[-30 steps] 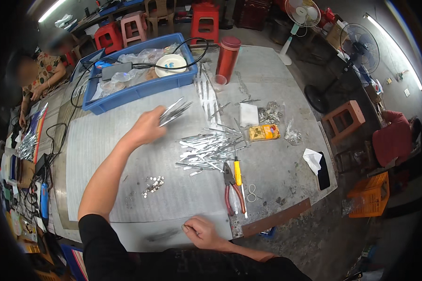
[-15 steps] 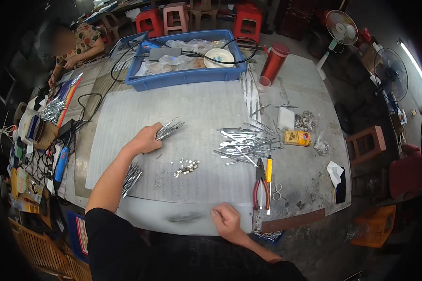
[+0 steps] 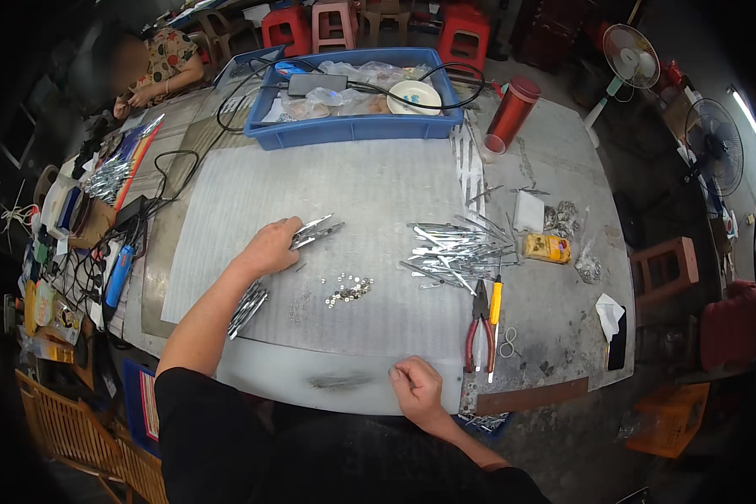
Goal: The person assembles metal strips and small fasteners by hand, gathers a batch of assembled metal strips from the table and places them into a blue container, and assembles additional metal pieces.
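My left hand (image 3: 274,247) is closed around one end of a bundle of slim silvery metal pieces (image 3: 315,233), low over the white sheet (image 3: 252,185). Beneath my left forearm lies another bunch of the same pieces (image 3: 248,309), partly covered by the arm. Small round metal discs (image 3: 349,290) are scattered between my hands, with tinier bits beside them. At the table's front edge rests my right hand (image 3: 417,390), its fingers curled in a loose fist with nothing showing in them. A larger heap of metal pieces (image 3: 458,250) spreads to the right.
Pliers (image 3: 480,328) and a yellow-handled tool (image 3: 496,302) lie below the heap. Beyond are a yellow packet (image 3: 548,248), a white block (image 3: 528,211) and a red flask (image 3: 512,115). A blue tray (image 3: 357,128) stands at the back. Another person (image 3: 164,71) sits far left.
The view has shifted, so the table appears farther right and slightly higher. My left hand keeps the bundle, now lying flatter. The other person's hands have come together, away from their pile.
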Motion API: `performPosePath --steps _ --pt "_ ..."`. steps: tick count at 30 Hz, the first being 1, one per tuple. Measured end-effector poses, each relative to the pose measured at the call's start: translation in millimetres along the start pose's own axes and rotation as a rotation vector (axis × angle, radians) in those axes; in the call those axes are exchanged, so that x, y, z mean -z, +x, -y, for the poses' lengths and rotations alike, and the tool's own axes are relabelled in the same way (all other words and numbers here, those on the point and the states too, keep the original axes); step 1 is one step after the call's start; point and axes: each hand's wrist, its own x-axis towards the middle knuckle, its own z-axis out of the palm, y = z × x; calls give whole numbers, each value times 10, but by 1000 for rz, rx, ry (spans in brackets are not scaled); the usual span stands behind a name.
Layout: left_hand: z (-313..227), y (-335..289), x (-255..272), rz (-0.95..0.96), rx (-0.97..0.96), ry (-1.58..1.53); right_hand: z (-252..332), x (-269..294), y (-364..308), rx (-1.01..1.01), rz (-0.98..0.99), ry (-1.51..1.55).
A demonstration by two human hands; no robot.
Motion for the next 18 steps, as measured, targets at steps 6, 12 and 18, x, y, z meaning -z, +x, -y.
performPosePath --steps 6,12,18 --pt "-28 -31 46 -2 -11 -27 -10 17 4 29 -14 -4" --pt "-114 -133 196 10 16 -37 7 8 37 70 -52 13" --pt "-298 -72 358 -13 -112 229 -2 59 -4 26 -11 62"
